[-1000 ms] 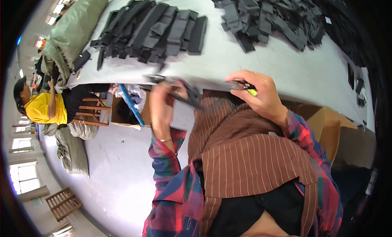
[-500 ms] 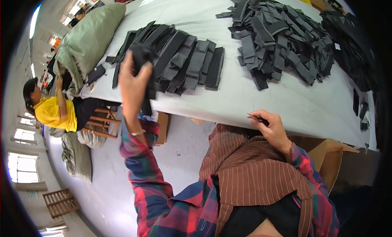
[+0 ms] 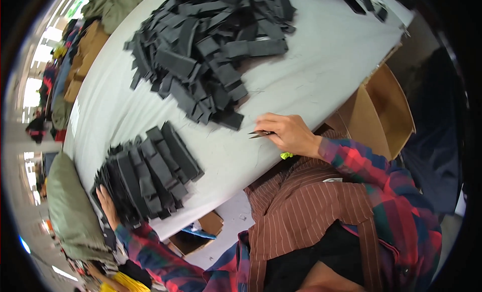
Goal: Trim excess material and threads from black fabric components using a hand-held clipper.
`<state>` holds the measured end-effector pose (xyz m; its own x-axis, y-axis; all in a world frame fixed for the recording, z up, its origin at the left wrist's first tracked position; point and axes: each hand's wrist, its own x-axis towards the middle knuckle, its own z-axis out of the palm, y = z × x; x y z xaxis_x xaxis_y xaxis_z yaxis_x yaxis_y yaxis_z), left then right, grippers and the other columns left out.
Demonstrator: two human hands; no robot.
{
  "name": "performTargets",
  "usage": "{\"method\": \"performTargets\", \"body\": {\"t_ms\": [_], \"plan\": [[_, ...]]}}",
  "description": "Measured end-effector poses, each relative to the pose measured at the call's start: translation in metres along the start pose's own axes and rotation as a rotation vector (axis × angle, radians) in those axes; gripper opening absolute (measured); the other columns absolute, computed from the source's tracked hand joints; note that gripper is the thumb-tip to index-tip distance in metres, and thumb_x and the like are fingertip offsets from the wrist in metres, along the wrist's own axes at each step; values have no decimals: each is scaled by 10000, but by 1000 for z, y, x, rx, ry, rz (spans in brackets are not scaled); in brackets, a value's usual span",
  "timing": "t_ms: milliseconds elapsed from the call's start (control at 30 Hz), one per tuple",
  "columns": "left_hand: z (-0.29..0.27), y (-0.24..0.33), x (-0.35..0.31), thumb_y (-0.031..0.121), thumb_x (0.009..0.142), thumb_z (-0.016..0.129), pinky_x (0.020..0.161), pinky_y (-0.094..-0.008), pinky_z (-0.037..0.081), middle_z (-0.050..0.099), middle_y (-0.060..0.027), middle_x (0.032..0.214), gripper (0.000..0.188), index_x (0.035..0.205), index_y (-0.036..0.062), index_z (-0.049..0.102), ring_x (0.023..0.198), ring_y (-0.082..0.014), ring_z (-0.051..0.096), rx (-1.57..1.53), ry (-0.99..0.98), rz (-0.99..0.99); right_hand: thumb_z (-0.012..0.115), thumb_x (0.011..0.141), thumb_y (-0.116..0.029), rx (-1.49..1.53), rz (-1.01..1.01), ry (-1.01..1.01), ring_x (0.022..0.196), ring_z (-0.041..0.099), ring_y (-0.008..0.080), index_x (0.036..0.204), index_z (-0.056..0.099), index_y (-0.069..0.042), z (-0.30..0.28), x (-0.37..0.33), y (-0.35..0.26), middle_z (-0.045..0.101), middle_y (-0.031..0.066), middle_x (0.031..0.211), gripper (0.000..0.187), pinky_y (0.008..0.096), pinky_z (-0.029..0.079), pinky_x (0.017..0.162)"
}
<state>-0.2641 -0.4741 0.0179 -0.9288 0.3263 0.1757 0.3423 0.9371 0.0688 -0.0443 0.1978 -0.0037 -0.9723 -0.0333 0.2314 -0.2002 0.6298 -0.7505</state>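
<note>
My left hand [image 3: 107, 205] lies with fingers stretched along the left end of a row of black fabric strips [image 3: 150, 174]. These strips lean closely side by side near the table's front left edge. Part of the palm and thumb is hidden by the strips. In my right hand [image 3: 291, 134], closed above the front edge, is a pair of thread snips [image 3: 260, 134]; its thin pointed blades stick out leftward past the fingers. Ahead of that hand a large loose pile of similar black strips [image 3: 221, 51] spreads over the white table [image 3: 281, 98].
An open cardboard box [image 3: 389, 108] stands below the table edge at right. Another box [image 3: 211, 224] is under the front left edge. A stuffed green sack [image 3: 73, 206] stands beyond the left edge, with a yellow-clothed person [image 3: 123, 282] near it. A few dark pieces [image 3: 351, 1] lie far right.
The view has turned to the right. My left hand, earlier raised with black strips in it, is now down against the row's left end. The snips remain in my right hand.
</note>
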Motion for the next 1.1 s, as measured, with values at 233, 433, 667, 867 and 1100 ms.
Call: {"method": "performTargets", "body": {"t_ms": [233,433,667,867,1100], "plan": [[-70,234,43,347,953,482,1053,-426,318,389,-226,1396,553,1344,-34,396,1279,-373,380,248,211,-376,569,712,-46,-659,52,108,697,644,228,1084,643,-185,-28,14,71,566,12,1255,404,352,526,601],[-116,414,15,176,964,442,899,-420,425,577,-153,1094,307,1190,-3,545,967,-262,585,-1223,261,514,488,749,-33,-845,369,402,706,648,266,1179,595,-152,-89,-47,113,565,-1,1270,458,363,540,628],[-157,520,-29,163,841,681,697,-378,431,602,18,960,154,973,235,646,760,-150,601,-2228,-95,755,598,808,-162,-525,486,266,765,638,307,981,649,-96,-116,-62,62,654,74,1000,193,387,502,663],[-174,543,-28,172,842,659,667,-355,409,613,47,979,96,936,177,640,697,-204,548,-2447,-80,878,661,785,-183,-292,103,334,918,613,287,1056,629,-120,-87,47,72,615,70,1082,280,385,495,760],[-183,569,-21,129,803,652,625,-353,369,624,29,907,27,797,150,637,696,-221,499,-2269,27,939,720,715,-100,-381,47,170,896,628,293,1182,573,-166,-81,110,105,577,18,1154,494,391,514,761]]}}
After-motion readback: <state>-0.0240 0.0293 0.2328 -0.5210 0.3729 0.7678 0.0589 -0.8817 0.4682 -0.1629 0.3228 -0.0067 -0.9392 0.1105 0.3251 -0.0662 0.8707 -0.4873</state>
